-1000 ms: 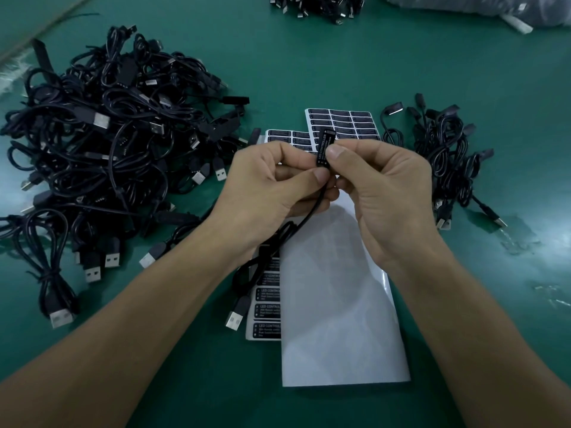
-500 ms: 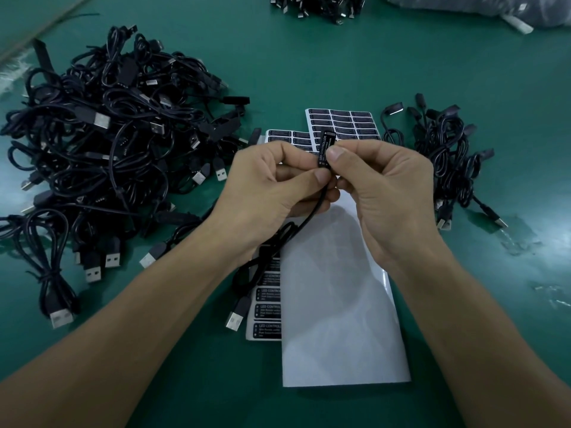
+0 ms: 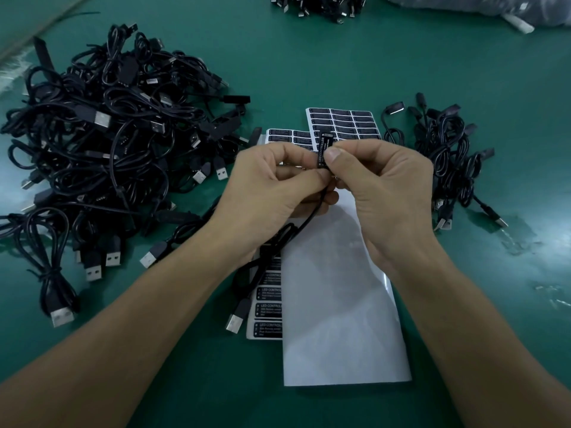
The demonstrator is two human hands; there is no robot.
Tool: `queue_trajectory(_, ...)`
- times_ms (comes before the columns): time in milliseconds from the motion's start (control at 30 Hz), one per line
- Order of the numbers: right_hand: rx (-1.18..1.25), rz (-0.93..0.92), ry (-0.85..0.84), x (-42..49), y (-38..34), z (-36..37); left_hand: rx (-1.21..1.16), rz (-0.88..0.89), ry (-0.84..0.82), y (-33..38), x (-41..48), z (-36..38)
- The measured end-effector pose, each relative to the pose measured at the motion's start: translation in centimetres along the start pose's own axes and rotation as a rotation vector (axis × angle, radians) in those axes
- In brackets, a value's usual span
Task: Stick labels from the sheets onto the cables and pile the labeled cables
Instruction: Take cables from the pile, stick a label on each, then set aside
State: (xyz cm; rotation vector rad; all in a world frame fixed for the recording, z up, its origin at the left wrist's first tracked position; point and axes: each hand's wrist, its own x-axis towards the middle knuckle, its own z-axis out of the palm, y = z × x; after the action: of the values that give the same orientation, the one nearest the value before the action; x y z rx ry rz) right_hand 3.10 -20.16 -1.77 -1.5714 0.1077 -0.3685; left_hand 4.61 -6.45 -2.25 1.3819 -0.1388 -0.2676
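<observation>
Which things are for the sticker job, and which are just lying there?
For the job:
- cable, pinched by the left hand and right hand
- label sheets
- big cable pile
- small cable pile

Just lying about:
- blank white sheet
- far cable heap at the top edge
- grey bag

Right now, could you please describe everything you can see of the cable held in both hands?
The cable is thin, black and plastic-looking. Its rectangular block stands upright, white print reading LED CONTROLLER on its face. The right hand pinches the block; the left hand pinches the cable just below. The rest droops over the label sheets, ending in a silver USB plug.
</observation>
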Motion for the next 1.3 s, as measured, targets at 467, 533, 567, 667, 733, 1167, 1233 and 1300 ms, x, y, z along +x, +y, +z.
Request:
queue_trajectory(467,0.016,-0.043,-0.013,-0.19,0.27,0.12,0.050,0.017,0.004,0.07,-0.03,-0.03)
queue_trajectory(533,0.023,-0.049,-0.017,-0.28,0.32,0.17,0.054,0.022,0.020,0.04,-0.02,0.04)
queue_trajectory(567,0.023,-0.052,-0.018,-0.29,0.35,0.18,0.058,0.025,0.025,0.03,-0.02,0.05)
queue_trajectory(667,0.046,-0.043,-0.003,-0.18,0.39,-0.04,0.065,0.032,0.030,-0.01,-0.05,0.06)
queue_trajectory(733,0.061,-0.037,0.006,-0.03,0.38,-0.27,0.065,0.037,0.026,0.02,-0.10,0.11)
queue_trajectory(1167,0.014,-0.060,-0.103,0.02,-0.13,-0.01,0.192,0.115,0.013,-0.27,-0.16,0.04)
queue_trajectory(1233,-0.016,-0.068,-0.094,0.00,-0.10,-0.01,0.260,0.165,0.019,-0.38,-0.18,-0.08)
queue_trajectory(1300,-0.060,-0.071,-0.081,0.03,0.00,-0.01,0.350,0.213,0.007,-0.42,-0.15,-0.24)
